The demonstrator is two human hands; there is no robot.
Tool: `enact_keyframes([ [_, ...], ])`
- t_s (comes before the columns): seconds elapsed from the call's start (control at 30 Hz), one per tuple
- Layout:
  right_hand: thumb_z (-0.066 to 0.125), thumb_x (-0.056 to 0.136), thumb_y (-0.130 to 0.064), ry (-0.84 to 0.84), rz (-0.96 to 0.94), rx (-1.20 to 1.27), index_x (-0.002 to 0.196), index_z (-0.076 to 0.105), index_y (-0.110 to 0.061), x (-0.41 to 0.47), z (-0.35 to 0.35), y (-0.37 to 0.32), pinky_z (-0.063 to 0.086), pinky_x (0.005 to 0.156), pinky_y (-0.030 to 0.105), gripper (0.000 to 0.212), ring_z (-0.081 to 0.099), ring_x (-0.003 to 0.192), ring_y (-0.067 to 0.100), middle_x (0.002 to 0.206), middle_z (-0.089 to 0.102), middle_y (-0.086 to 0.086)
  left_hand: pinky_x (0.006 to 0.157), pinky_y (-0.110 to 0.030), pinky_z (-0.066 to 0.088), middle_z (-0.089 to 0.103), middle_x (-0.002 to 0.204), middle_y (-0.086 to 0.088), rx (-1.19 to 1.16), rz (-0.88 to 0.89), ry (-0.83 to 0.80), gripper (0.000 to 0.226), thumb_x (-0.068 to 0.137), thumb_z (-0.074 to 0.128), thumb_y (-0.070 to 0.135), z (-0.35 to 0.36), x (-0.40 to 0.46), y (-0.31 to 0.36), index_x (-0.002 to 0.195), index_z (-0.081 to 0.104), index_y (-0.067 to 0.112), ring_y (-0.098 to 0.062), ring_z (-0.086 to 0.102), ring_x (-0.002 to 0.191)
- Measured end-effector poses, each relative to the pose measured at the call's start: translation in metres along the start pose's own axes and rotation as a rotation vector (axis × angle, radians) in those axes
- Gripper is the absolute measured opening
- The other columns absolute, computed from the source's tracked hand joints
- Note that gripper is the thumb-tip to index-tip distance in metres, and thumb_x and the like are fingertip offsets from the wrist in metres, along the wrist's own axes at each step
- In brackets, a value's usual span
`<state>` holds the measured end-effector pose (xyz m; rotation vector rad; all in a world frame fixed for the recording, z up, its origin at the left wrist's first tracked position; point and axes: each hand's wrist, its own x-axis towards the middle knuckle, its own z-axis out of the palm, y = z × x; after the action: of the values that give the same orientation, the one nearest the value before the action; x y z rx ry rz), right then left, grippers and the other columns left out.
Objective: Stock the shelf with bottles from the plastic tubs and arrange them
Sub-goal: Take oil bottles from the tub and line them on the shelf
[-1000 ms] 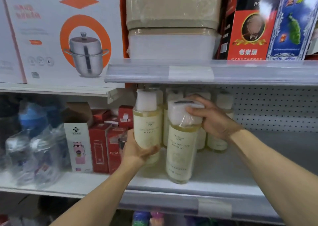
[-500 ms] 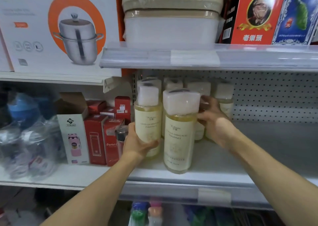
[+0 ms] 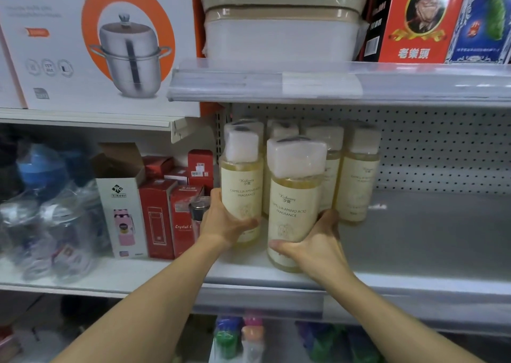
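Shop shelving fills the view: a grey metal shelf (image 3: 414, 238) with a pegboard back wall (image 3: 442, 146) carries a cluster of yellow bottles with cream labels and wrapped white caps. Two of them stand at the front edge of the cluster. The left hand (image 3: 224, 224) wraps round the lower body of the front left bottle (image 3: 243, 185), thumb across the label and fingers curled behind it. The right hand (image 3: 312, 246) grips the front right bottle (image 3: 293, 205) low down, thumb across its front near the base, fingers round the right side. This bottle stands nearest the shelf's front lip, just beside the left one. Behind them the back-row bottles (image 3: 356, 180) stand upright against each other, well short of the pegboard. To the left, on a white shelf, are red boxes (image 3: 157, 218) and a white carton (image 3: 121, 205). Above sits a steamer pot box (image 3: 96, 44).
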<state>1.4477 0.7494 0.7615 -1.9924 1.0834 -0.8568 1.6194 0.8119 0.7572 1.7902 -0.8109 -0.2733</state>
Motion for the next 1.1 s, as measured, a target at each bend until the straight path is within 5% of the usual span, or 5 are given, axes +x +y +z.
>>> enact_keyframes([
  [0.3,0.085,0.062,-0.019,-0.141,0.009,0.083,0.107,0.039,-0.025,0.029,-0.008,-0.003,0.044,0.069,0.019,0.065,0.053,0.093,0.011,0.108,0.056,-0.008,0.095,-0.05,0.049,0.059,0.115,0.001,-0.036,0.005,-0.007,0.091,0.052,0.093,0.024,-0.001,0.01,-0.004,0.12,0.033,0.028,-0.024,0.057,0.11],
  [0.53,0.074,0.075,-0.015,-0.236,-0.001,0.134,0.131,0.042,-0.022,0.037,-0.006,-0.003,0.044,0.074,0.019,0.065,0.055,0.106,0.014,0.124,0.057,-0.004,0.097,-0.047,0.049,0.057,0.116,0.0,-0.046,0.026,-0.042,0.088,0.059,0.091,0.015,-0.002,0.012,-0.004,0.125,0.033,0.023,-0.022,0.055,0.112],
  [0.7,0.076,0.072,-0.016,-0.196,0.025,0.131,0.11,0.035,-0.025,0.037,-0.001,0.0,0.043,0.068,0.02,0.056,0.052,0.096,0.013,0.106,0.052,-0.008,0.096,-0.046,0.05,0.058,0.117,0.0,-0.029,0.017,-0.029,0.087,0.058,0.091,0.017,-0.002,0.011,-0.002,0.123,0.034,0.024,-0.023,0.055,0.111],
  [0.87,0.08,0.065,-0.018,-0.119,0.014,0.093,0.108,0.039,-0.018,0.042,0.011,-0.002,0.041,0.057,0.015,0.059,0.054,0.094,0.015,0.108,0.055,-0.004,0.094,-0.043,0.05,0.058,0.114,0.002,-0.002,0.001,-0.013,0.089,0.058,0.091,0.018,-0.002,0.01,-0.001,0.126,0.035,0.022,-0.022,0.055,0.11],
  [1.1,0.082,0.054,-0.024,-0.043,0.02,0.031,0.111,0.043,-0.011,0.046,0.021,-0.002,0.053,0.075,0.031,0.07,0.058,0.101,0.024,0.116,0.054,0.007,0.093,-0.044,0.051,0.059,0.112,0.002,0.039,-0.029,0.01,0.088,0.056,0.092,0.018,-0.002,0.007,0.004,0.124,0.037,0.022,-0.02,0.057,0.107],
])
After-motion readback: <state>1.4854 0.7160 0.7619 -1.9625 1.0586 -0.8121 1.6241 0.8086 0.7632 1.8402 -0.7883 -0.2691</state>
